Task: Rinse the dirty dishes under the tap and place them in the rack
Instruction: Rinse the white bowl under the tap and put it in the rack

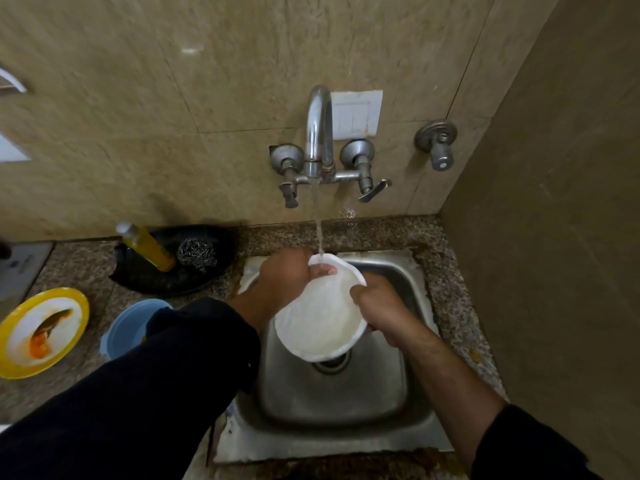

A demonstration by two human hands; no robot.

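A white plate point(320, 320) is tilted over the steel sink point(346, 403), under the stream running from the wall tap point(318, 133). My left hand point(285, 275) grips the plate's far rim, with fingertips curled over onto its wet face. My right hand point(379, 308) grips the right rim, thumb on the face. Water sheets down the plate. A dirty yellow-rimmed plate point(41, 332) with orange food smears lies on the counter at far left. A blue bowl point(130, 329) sits beside it, partly hidden by my left sleeve. No rack is in view.
A black tray point(162, 282) behind the sink's left holds a yellow soap bottle point(147, 245) and a steel scrubber point(196, 254). A spare valve point(438, 143) juts from the wall on the right. A side wall closes off the right. The speckled granite counter point(460, 306) rims the sink.
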